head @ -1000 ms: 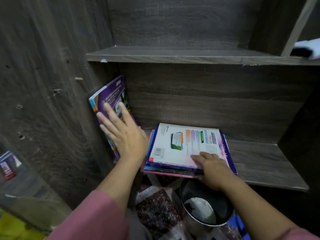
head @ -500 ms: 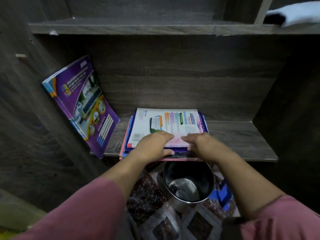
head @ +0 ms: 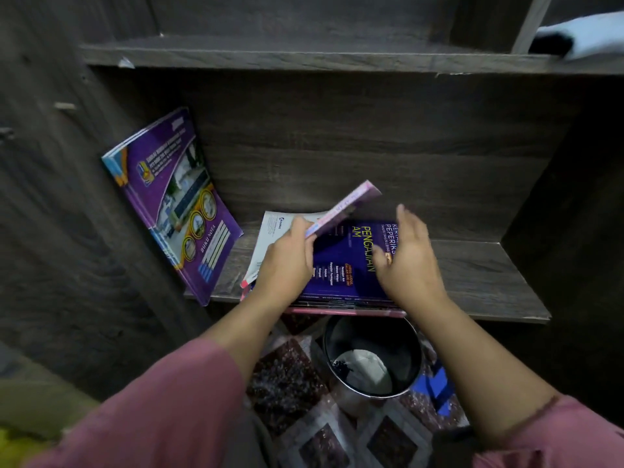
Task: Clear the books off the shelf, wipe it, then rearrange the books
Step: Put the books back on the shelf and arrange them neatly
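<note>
A flat stack of books sits in the middle of the dark wooden shelf (head: 472, 278). My left hand (head: 287, 261) grips the top white-and-pink book (head: 347, 204) by its near edge and holds it tilted up on its side. This uncovers a dark blue book (head: 347, 261) with yellow lettering. Over the blue cover's right part is my right hand (head: 410, 261), its fingers straight and spread; whether it touches the cover I cannot tell. A purple book (head: 172, 197) leans against the left wall of the shelf, apart from both hands.
Above runs an upper shelf board (head: 304, 57), with a white cloth (head: 587, 35) at its far right. A round metal bucket (head: 371, 356) holding a rag stands on a patterned floor mat (head: 287, 376) just below the shelf's front edge.
My left hand left the purple book, came to the stack and lifted the top book up on its edge. My right hand came off the stack's front edge and opened above the blue book.
</note>
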### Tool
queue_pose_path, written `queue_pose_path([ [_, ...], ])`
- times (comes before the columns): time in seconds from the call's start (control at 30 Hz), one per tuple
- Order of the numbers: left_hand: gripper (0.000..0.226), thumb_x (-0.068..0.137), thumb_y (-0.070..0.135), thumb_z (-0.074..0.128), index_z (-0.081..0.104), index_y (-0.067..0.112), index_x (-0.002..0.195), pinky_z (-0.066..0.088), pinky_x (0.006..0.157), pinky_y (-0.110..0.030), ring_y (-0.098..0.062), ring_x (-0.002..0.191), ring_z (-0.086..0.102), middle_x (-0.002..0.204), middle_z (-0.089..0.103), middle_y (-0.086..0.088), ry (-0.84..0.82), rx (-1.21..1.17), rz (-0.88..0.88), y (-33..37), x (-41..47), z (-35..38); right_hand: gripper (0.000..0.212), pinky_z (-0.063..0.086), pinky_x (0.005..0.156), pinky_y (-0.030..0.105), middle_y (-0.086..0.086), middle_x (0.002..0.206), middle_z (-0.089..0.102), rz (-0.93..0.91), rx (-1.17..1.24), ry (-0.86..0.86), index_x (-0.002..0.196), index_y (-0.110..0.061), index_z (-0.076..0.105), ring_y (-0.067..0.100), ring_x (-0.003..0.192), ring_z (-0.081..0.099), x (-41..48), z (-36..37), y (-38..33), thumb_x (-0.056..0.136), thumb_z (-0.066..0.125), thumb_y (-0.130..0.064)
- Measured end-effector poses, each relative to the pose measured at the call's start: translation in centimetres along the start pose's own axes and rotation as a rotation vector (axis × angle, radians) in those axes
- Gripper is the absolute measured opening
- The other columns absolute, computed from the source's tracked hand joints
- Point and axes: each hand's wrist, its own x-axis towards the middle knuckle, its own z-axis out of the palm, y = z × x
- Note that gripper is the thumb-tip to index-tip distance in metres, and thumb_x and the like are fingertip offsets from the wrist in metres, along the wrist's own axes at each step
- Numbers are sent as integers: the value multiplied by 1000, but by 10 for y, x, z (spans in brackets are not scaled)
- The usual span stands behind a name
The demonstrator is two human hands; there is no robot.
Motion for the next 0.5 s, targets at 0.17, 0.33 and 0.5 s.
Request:
queue_pose_path([
  [0.17,14,99,13,45,44,4,109,27,56,-30,-27,68,53,83,56,-7,287,-91,-164,-3,-9,-15,65,27,114,31,10,155,24,-65,-290,-558,148,-12,35,27,140,31,-12,23,0,92,61,-33],
  [0.33,15,95,4,46,39,-1,107,25,55,-24,-36,73,58,82,48,-8,543,-139,-373,-16,-13,-34,59,33,111,41,8,150,33,-165,-391,-672,143,-16,42,30,135,33,-17,37,-7,92,60,-38],
  [0.5,58,87,12,64,21,24,123,51,73,-44,-37,94,62,118,53,-17,561,31,-278,-34,-6,-60,60,34,111,41,7,148,35,-168,-422,-692,145,-19,39,29,134,33,-15,37,-7,92,59,-40],
])
